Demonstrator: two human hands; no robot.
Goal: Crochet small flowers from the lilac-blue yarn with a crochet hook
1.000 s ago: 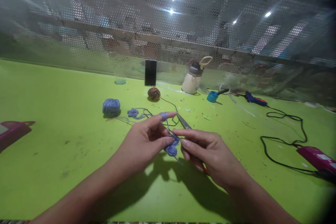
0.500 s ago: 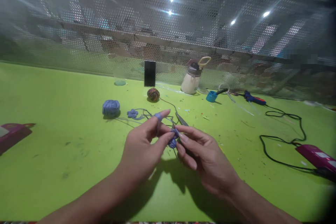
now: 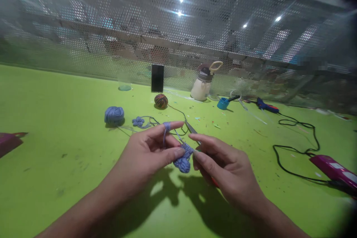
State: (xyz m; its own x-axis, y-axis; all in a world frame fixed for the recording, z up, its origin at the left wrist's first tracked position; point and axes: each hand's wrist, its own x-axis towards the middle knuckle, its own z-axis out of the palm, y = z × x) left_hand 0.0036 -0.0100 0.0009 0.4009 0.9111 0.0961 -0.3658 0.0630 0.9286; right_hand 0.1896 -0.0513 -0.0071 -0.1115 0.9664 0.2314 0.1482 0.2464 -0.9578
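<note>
My left hand (image 3: 149,147) pinches a purple crocheted piece (image 3: 183,163) between thumb and fingers. Purple yarn (image 3: 166,126) is wound round its raised index finger. Just right of the piece, my right hand (image 3: 223,161) is closed on a crochet hook, whose thin metal end (image 3: 180,139) shows above the stitches; the fingers hide most of it. A purple yarn ball (image 3: 114,115) and a small crocheted flower (image 3: 138,121) lie on the left beyond my hands. Behind my right hand, scissors (image 3: 192,129) show a blade, with their handles mostly covered.
On the green table (image 3: 69,148) are a dark multicoloured yarn ball (image 3: 161,101), an upright phone (image 3: 157,78), a white bottle (image 3: 201,87), a blue tape roll (image 3: 223,103) and a glue gun (image 3: 267,105). A magenta device (image 3: 334,169) with a black cord lies right. Perforated panel (image 3: 178,26) behind.
The crocheted piece has tilted and come down a little, showing more of its stitches. My right hand has drawn slightly right, away from my left fingers. The view has shifted slightly.
</note>
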